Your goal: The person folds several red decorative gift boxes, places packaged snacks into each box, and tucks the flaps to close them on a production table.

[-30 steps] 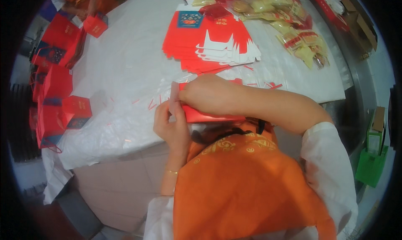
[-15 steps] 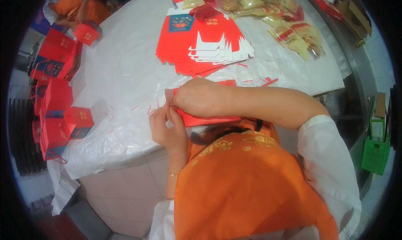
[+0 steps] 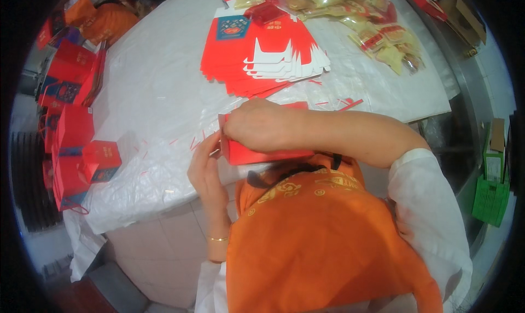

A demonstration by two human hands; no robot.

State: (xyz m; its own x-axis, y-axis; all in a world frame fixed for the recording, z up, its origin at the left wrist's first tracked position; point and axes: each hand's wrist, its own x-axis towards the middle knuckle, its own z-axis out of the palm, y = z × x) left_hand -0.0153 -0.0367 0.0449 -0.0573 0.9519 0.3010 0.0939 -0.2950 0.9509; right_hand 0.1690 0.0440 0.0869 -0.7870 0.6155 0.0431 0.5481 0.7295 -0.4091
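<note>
A red paper box (image 3: 249, 154) lies on its side at the near table edge, against my orange apron. My right hand (image 3: 256, 126) is curled over its left end, knuckles up, and seems to grip the end flap; the fingertips are hidden. From outside, my left hand (image 3: 206, 162) holds the same end with its fingers against the upright flap. Just beyond lies a fanned stack of flat red box blanks (image 3: 229, 56) with white cut-out ends.
Packaged snacks (image 3: 350, 12) in clear and yellow wrappers are heaped at the far right. Finished red boxes (image 3: 76, 127) with cord handles line the left edge. Red paper scraps (image 3: 350, 105) litter the white sheet (image 3: 147, 83). A green crate (image 3: 489, 201) stands right.
My left hand has slid slightly left and down along the box end, its fingers straighter. My right hand has barely moved. The co-worker's arm and red box at far left have left view.
</note>
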